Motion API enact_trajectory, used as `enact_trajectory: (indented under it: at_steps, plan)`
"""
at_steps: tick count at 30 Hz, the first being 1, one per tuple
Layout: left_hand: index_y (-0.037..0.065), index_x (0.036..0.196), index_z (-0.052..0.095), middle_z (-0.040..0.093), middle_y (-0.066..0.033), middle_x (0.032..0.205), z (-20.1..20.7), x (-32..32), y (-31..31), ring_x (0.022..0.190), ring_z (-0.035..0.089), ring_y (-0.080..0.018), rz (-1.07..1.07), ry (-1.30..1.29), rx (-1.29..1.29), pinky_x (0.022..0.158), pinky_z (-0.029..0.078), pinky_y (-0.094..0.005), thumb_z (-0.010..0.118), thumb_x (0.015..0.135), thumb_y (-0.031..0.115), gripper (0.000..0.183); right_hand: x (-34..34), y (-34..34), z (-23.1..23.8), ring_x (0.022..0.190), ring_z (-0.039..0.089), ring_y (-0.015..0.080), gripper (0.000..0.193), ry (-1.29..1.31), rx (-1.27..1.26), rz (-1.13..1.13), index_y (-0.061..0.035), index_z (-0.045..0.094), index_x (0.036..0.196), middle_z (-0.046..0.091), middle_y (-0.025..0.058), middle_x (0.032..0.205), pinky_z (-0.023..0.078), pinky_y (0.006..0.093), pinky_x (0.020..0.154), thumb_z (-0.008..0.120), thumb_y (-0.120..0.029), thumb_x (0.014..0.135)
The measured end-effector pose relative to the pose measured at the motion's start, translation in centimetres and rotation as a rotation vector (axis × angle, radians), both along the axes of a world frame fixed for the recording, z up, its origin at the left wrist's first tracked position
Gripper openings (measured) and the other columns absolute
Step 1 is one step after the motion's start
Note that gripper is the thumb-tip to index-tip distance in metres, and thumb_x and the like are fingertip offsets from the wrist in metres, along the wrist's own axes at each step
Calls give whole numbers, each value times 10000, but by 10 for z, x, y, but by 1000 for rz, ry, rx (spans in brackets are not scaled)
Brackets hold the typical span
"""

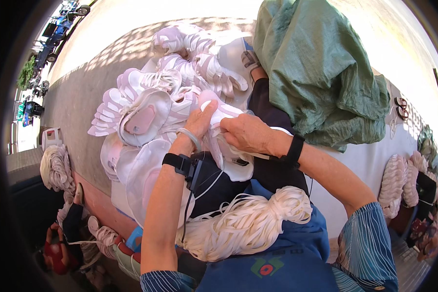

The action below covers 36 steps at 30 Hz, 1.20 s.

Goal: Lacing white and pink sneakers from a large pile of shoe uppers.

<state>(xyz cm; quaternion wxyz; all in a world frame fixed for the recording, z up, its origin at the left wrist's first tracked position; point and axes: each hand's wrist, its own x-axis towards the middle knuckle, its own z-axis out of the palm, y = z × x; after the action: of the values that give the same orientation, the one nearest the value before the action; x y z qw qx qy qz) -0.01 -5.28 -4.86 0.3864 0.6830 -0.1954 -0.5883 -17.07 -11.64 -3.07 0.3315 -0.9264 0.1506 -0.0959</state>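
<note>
A white and pale-pink shoe upper (225, 112) lies over my lap. My left hand (199, 122) grips its left side, thumb on top. My right hand (248, 132) is closed in a pinch at the upper's other edge; its fingertips hide what they hold. A pale strand (259, 155) shows just below that hand. Across my lap rests a thick tied bundle of cream-white shoelaces (243, 224). Left of my hands, a heap of similar shoe uppers (146, 114) is piled, several nested inside one another.
A large green cloth sack (321, 73) slumps at the far right, beside my leg. More bundled uppers (393, 187) sit at the right edge and others (57, 168) at the left. A person in red (58, 255) is at lower left. Sandals (401, 108) lie at far right.
</note>
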Motion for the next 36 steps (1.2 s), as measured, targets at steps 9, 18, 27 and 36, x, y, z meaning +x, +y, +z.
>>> enact_trajectory:
  at_steps: [9,18,27,36]
  plan:
    - [-5,1163,557,624,-94,1071,-1,1,0,964,600,-180,6,17,8,839,471,-318,552,916,442,510,-5,-20,-7,736,625,410,266,208,197,-98,43,631,792,614,264,744,494,439,680,528,-201,820]
    - [11,1241,490,595,-87,1131,27,-6,7,983,588,-178,77,74,65,851,477,-339,609,870,248,456,-19,-12,-4,711,619,364,180,-3,378,-166,-8,608,875,619,199,736,488,402,670,521,-158,825]
    - [-23,1342,347,526,-110,1235,29,-8,37,1097,549,-191,-110,-121,-145,907,478,-343,661,714,-9,702,-16,-6,1,701,627,372,168,-63,332,-93,-20,607,888,624,212,741,487,428,654,530,-157,830]
    - [-16,1330,362,498,-105,1279,27,-1,34,1188,499,-202,-161,61,-164,986,433,-313,732,678,-36,749,3,-4,-7,692,632,397,232,-71,295,-66,37,627,797,625,244,725,498,436,635,548,-181,795]
